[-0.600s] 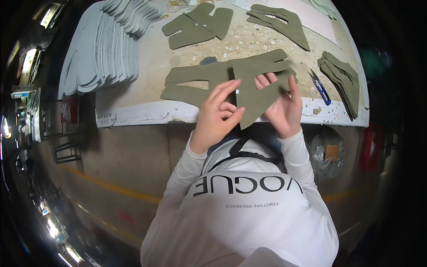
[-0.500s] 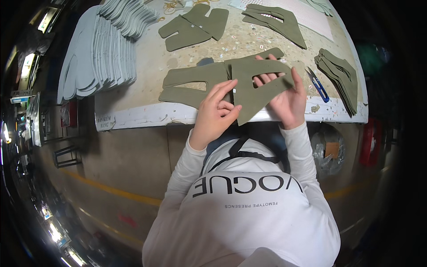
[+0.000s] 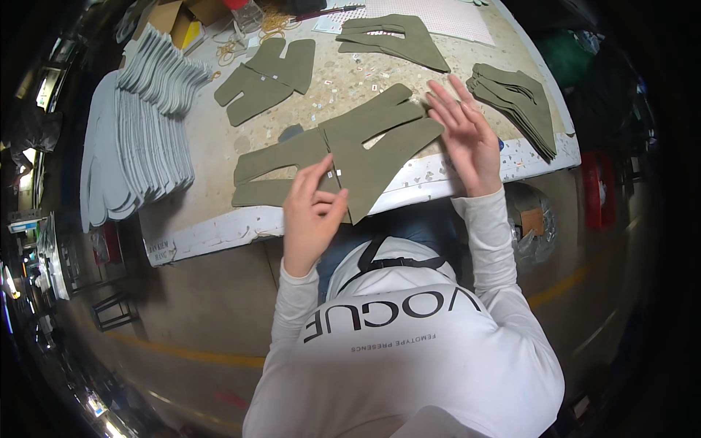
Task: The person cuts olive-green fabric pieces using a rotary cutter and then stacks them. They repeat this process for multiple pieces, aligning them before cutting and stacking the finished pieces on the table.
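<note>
Two olive-green cut pieces, perhaps fabric, with slotted ends lie edge to edge near the table's front: a left piece (image 3: pixel 266 162) and a right piece (image 3: pixel 383 157) whose lower tip overhangs the edge. Small white stickers sit near their seam. My left hand (image 3: pixel 310 212) is over the seam, index finger stretched toward the stickers, thumb apart, other fingers partly curled; it grips nothing I can see. My right hand (image 3: pixel 471 139) is raised beside the right piece's far-right end, palm showing, fingers spread, holding nothing.
Tall stacks of pale grey pieces (image 3: pixel 146 139) stand at the left. Other olive pieces lie at the back left (image 3: pixel 266 80), back middle (image 3: pixel 409 40) and in a right-hand pile (image 3: pixel 522 102). A blue handle bit (image 3: pixel 501 144) shows behind my right hand. Yellow rubber bands (image 3: pixel 274 25) lie far back.
My right hand has let go of the right olive piece and moved clear of it; the piece now lies flat. My left hand stays by the seam. The whole view has shifted.
</note>
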Motion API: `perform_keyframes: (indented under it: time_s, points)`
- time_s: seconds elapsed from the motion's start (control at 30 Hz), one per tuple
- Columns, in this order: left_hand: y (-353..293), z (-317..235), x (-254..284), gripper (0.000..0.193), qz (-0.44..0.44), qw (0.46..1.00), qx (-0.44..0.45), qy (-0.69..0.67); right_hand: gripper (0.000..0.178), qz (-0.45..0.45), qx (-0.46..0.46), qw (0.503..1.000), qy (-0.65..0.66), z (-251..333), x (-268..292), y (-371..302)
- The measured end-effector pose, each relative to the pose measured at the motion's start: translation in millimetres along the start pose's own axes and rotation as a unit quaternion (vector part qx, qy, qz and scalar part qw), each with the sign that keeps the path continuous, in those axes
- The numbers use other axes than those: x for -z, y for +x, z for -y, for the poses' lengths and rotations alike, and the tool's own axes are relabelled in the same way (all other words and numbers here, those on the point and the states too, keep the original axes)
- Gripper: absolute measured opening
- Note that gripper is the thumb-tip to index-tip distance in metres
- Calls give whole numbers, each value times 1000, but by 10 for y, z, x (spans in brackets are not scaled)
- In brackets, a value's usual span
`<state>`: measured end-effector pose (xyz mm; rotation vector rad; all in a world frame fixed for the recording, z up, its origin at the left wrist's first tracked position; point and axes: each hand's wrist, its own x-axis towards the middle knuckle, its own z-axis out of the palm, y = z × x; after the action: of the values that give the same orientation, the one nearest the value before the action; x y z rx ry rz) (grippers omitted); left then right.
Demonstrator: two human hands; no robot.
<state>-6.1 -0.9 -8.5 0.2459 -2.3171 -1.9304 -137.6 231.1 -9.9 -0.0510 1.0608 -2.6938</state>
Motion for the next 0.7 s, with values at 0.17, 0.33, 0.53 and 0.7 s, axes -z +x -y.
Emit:
perform_keyframes:
  time_s: [0.17, 0.33, 0.53, 0.7]
  points:
    - [308, -131, 585, 31, -115, 977, -80, 159, 31, 36, 186, 927, -325, 337, -337, 227]
    - [1168, -48, 1318, 32, -167, 886, -92, 423, 20, 211, 291, 801, -478, 109, -717, 996]
    - [1548, 479, 1424, 40, -201, 862, -19, 464, 28, 150, 259, 661, -688, -831, -827, 1913]
    - [1480, 520, 1385, 35, -236, 875, -60, 418, 33, 106, 232, 631, -733, -1222, -719, 2022]
